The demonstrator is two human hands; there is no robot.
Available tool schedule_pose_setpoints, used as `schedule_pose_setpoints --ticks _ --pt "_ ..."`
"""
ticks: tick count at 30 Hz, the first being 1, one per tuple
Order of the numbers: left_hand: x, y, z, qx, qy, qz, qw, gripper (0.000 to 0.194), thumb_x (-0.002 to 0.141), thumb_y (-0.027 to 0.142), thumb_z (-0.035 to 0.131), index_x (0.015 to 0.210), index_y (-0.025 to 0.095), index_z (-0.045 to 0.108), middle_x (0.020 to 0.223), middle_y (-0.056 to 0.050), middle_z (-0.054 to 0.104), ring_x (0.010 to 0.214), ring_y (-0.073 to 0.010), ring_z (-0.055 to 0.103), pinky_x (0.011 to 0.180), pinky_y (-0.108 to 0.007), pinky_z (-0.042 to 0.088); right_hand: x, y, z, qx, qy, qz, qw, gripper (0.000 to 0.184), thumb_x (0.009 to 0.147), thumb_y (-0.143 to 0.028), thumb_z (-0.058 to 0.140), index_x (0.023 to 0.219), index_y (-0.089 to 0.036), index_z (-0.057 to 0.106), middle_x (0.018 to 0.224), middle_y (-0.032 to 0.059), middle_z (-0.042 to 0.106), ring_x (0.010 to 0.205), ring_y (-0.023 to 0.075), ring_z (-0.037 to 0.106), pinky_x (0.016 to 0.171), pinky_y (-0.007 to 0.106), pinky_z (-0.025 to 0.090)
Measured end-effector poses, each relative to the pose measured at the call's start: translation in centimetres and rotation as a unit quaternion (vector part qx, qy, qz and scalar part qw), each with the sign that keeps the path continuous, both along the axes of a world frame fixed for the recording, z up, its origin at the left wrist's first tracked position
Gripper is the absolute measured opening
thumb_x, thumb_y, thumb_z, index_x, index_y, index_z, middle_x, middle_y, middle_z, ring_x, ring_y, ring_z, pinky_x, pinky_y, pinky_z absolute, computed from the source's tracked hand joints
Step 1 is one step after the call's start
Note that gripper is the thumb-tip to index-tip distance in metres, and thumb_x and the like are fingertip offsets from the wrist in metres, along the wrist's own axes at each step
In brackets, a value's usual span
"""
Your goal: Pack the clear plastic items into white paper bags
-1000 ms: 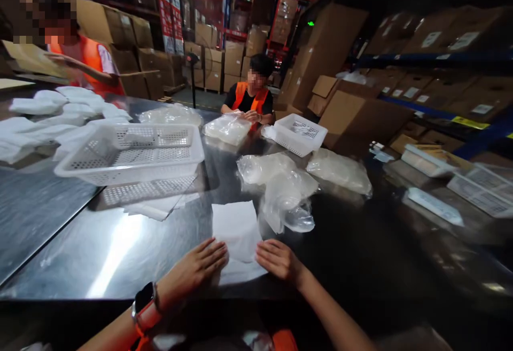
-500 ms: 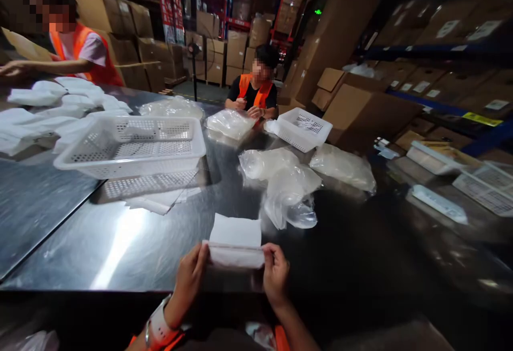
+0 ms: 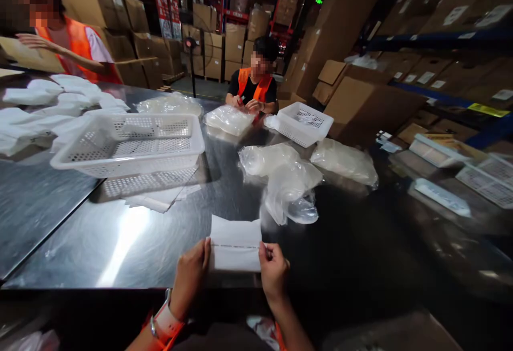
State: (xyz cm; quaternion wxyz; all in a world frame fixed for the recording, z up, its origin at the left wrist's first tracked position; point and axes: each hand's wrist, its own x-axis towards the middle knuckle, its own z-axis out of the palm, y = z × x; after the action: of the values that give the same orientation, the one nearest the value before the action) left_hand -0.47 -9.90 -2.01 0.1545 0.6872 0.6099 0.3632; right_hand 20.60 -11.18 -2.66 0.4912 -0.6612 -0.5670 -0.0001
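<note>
A sheet of white paper [image 3: 235, 233] is stretched between my two hands, low over the near part of the metal table [image 3: 160, 255]. A line of dark print runs across it, and a crease shows along its width. My left hand [image 3: 193, 265] pinches the left edge. On the opposite edge, my right hand [image 3: 274, 266] grips with thumb and curled fingers. Beyond the sheet lie clear plastic bags [image 3: 290, 180] with pale contents that I cannot make out.
A white perforated basket [image 3: 128, 166] stands left over some loose papers [image 3: 154, 200]. White bundles [image 3: 68, 100] cover the far left. A smaller basket [image 3: 300, 132] sits near a co-worker [image 3: 256, 86] across the table. Another person [image 3: 76, 46] stands far left. Shelves of boxes line the right.
The sheet lies flatter now: its near part has opened out, showing the printed line. Both hands still hold its edges. The co-worker at far left has raised a hand.
</note>
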Motion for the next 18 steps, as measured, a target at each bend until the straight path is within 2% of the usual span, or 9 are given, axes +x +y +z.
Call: schedule_pose_setpoints --ticks 2,5,10,14,16,18 --pt "0.0 0.0 -0.2 -0.017 0.043 -0.002 0.999 0.047 0.105 0.039 0.024 0.069 0.024 0.052 0.057 -0.002 0.063 0.052 -0.0191 0.063 0.05 -0.028 0.039 0.0 0.1 0.0 0.0 -0.006 -0.003 1.0 0.061 0.097 -0.066 0.044 0.065 -0.019 0.066 0.05 0.0037 0.061 0.041 0.0153 0.057 0.043 0.023 0.041" --pt "0.1 -0.1 -0.3 -0.079 0.102 0.003 0.992 0.045 0.105 0.031 0.026 0.075 0.021 0.057 0.065 -0.005 0.068 0.06 -0.0201 0.068 0.053 -0.028 0.04 0.1 0.4 -0.4 -0.007 -0.003 -0.003 1.0 0.065 0.097 -0.069 0.042 0.065 -0.018 0.068 0.048 0.004 0.06 0.039 0.0151 0.055 0.043 0.024 0.039" --pt "0.1 0.4 0.0 -0.138 0.144 -0.015 0.98 0.044 0.103 0.021 0.023 0.087 0.016 0.063 0.076 -0.012 0.07 0.071 -0.0253 0.07 0.06 -0.032 0.045 0.8 1.2 -1.4 -0.061 0.023 0.02 0.998 0.065 0.1 -0.061 0.035 0.086 -0.016 0.078 0.075 0.0146 0.075 0.059 0.0239 0.071 0.052 0.027 0.05" --pt "-0.8 1.2 0.5 -0.172 0.062 -0.035 0.982 0.05 0.105 0.032 0.019 0.094 0.017 0.066 0.082 -0.012 0.074 0.078 -0.0261 0.071 0.067 -0.034 0.049 1.8 1.7 -1.2 -0.125 0.034 0.045 0.991 0.057 0.098 -0.055 0.037 0.091 -0.017 0.08 0.076 0.0142 0.076 0.063 0.0264 0.072 0.055 0.031 0.055" --pt "-1.2 1.4 0.6 -0.181 0.005 -0.05 0.982 0.054 0.105 0.041 0.018 0.095 0.02 0.067 0.089 -0.011 0.076 0.083 -0.0247 0.072 0.07 -0.033 0.05 2.2 1.7 -0.7 -0.112 0.061 0.042 0.991 0.056 0.098 -0.052 0.036 0.104 -0.014 0.077 0.079 0.014 0.075 0.067 0.025 0.072 0.061 0.032 0.058" --pt "-1.3 1.5 0.6 -0.186 -0.015 -0.052 0.981 0.056 0.103 0.045 0.018 0.091 0.021 0.067 0.088 -0.011 0.076 0.081 -0.0245 0.072 0.068 -0.032 0.049 2.1 1.6 -0.3 -0.089 0.093 0.059 0.99 0.058 0.098 -0.052 0.035 0.117 -0.011 0.073 0.091 0.0163 0.076 0.078 0.0253 0.074 0.075 0.035 0.061"
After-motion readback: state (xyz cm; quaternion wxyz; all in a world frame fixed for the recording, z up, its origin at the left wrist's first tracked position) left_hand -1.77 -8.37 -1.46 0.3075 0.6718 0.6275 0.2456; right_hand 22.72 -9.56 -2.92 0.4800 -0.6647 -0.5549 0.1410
